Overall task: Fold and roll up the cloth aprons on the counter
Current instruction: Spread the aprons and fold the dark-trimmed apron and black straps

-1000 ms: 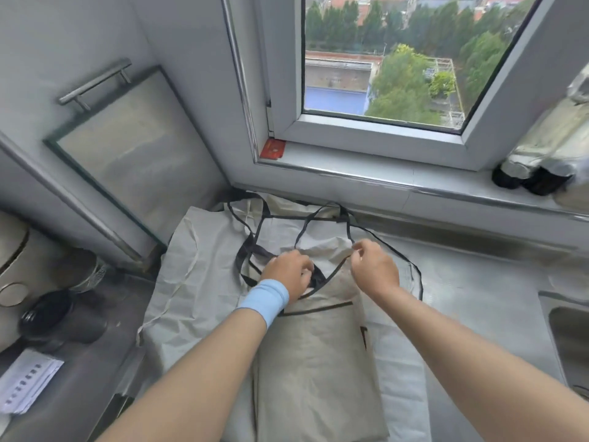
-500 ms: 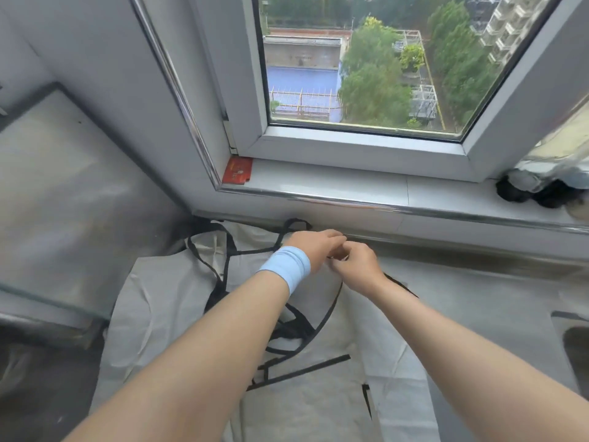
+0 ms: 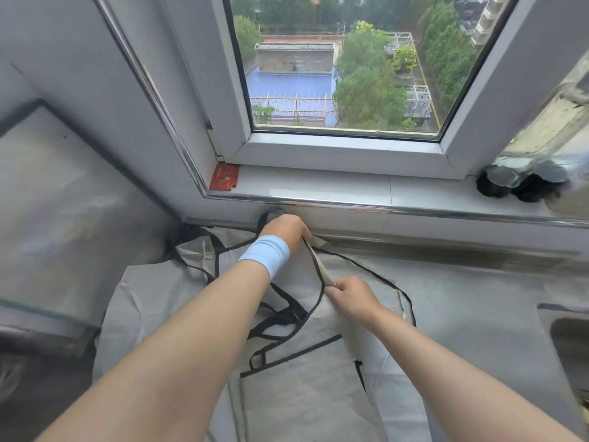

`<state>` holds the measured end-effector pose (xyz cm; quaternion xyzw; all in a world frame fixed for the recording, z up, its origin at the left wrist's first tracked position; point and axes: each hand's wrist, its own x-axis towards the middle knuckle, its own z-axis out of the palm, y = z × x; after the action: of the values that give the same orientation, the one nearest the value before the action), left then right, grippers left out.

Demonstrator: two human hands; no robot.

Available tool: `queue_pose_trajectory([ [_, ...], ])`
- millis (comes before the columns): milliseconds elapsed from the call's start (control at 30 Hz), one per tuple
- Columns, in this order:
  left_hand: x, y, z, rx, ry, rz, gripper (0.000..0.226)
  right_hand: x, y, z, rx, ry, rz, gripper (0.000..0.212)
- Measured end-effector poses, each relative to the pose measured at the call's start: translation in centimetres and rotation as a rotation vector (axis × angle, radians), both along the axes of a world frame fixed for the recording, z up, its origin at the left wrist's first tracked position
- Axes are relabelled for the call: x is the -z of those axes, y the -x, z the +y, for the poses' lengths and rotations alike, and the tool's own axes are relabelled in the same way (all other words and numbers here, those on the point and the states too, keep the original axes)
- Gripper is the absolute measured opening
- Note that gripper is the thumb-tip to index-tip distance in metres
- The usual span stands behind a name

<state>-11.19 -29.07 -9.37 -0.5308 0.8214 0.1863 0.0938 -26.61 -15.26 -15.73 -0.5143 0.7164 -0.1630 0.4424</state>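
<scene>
Two aprons can be counted, pretty sure: a beige apron [image 3: 306,397] and a paler apron [image 3: 153,301]. Two hands are seen, left hand [image 3: 285,229] and right hand [image 3: 350,296], with one blue wristband [image 3: 266,255]. One red card [image 3: 224,181], two dark caps [image 3: 492,186] and one window [image 3: 344,74] are spotted too.

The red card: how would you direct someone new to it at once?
Start at the window; follow its white sill to the left corner. The red card sits there. It is the only red thing on the sill.
</scene>
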Motion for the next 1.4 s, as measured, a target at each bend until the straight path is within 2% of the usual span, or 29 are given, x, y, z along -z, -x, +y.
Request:
queue_pose_trajectory([
  [33, 0.2, -0.2, 0.5, -0.014, 0.036, 0.069, 0.048, 0.1, 0.1, 0.0, 0.001, 0.02, 0.059, 0.031],
  [67, 0.6, -0.4, 1.6, -0.008, 0.11, 0.152, 0.053, 0.0, 0.0, 0.1, 0.001, 0.034, 0.11, 0.014],
  [100, 1.1, -0.7, 2.9, 0.01, 0.197, 0.227, 0.058, 0.2, 0.0, 0.5, 0.001, 0.089, 0.2, 0.021],
  [133, 1.8, -1.0, 4.4, 0.029, 0.267, 0.282, 0.06, 0.5, 0.0, 0.9, -0.009, 0.166, 0.311, 0.044],
  [167, 2.1, -1.4, 6.3, 0.031, 0.311, 0.314, 0.058, 0.5, -0.1, 1.7, -0.025, 0.283, 0.406, 0.054],
  [200, 2.4, -1.9, 8.2, 0.023, 0.331, 0.327, 0.052, 0.5, -0.1, 2.4, -0.07, 0.424, 0.476, 0.055],
  [267, 2.8, -2.9, 11.9, 0.017, 0.336, 0.301, 0.036, 0.5, -0.4, 4.1, -0.247, 0.635, 0.51, 0.048],
  [333, 3.6, -4.2, 15.3, 0.004, 0.33, 0.269, 0.023, 1.3, -0.8, 6.2, -0.453, 0.711, 0.466, 0.026],
  [400, 4.7, -5.8, 18.5, -0.035, 0.278, 0.272, 0.016, 2.4, -1.1, 8.1, -0.608, 0.663, 0.491, 0.012],
  [500, 6.5, -8.1, 22.7, -0.052, 0.172, 0.231, 0.01, 3.0, -1.2, 9.6, -0.632, 0.552, 0.603, 0.027],
  [567, 7.2, -9.2, 25.2, -0.023, 0.113, 0.138, 0.014, 2.8, -1.3, 10.2, -0.634, 0.596, 0.669, 0.041],
  [667, 7.9, -9.9, 28.0, -0.066, 0.073, 0.118, 0.026, 1.6, -1.6, 12.2, -0.733, 0.745, 0.745, 0.033],
  [733, 7.6, -9.7, 29.5, -0.103, 0.133, 0.152, 0.028, 0.8, -1.9, 14.5, -0.816, 0.755, 0.671, 0.027],
  [800, 6.7, -8.9, 31.1, -0.117, 0.173, 0.156, 0.025, 0.0, -2.0, 16.9, -0.926, 0.598, 0.534, 0.021],
  [867, 5.7, -8.0, 33.2, -0.095, 0.107, 0.135, 0.021, -0.7, -1.5, 19.4, -1.033, 0.409, 0.471, 0.032],
  [933, 5.2, -7.2, 35.5, -0.057, -0.008, 0.087, 0.021, -1.0, -1.0, 21.6, -1.14, 0.391, 0.53, 0.051],
  [1000, 5.5, -6.9, 37.5, -0.016, -0.095, 0.032, 0.03, -0.9, -0.7, 23.4, -1.185, 0.378, 0.615, 0.063],
  [1067, 5.9, -7.0, 39.0, 0.031, -0.11, -0.022, 0.045, -0.6, -0.6, 24.4, -1.178, 0.368, 0.696, 0.064],
  [1167, 5.9, -7.4, 40.4, 0.054, -0.099, -0.046, 0.058, -0.2, -0.7, 25.5, -1.121, 0.475, 0.707, 0.034],
  [1233, 5.4, -7.8, 40.9, 0.038, -0.096, -0.046, 0.062, -0.2, -1.0, 26.0, -1.054, 0.558, 0.683, 0.041],
  [1300, 4.6, -8.0, 40.8, -0.009, -0.111, -0.025, 0.055, -0.8, -1.1, 25.8, -0.937, 0.578, 0.644, 0.042],
  [1400, 2.3, -8.5, 40.0, -0.141, -0.126, 0.047, 0.031, -3.5, -1.5, 25.3, -0.823, 0.537, 0.561, 0.022],
])
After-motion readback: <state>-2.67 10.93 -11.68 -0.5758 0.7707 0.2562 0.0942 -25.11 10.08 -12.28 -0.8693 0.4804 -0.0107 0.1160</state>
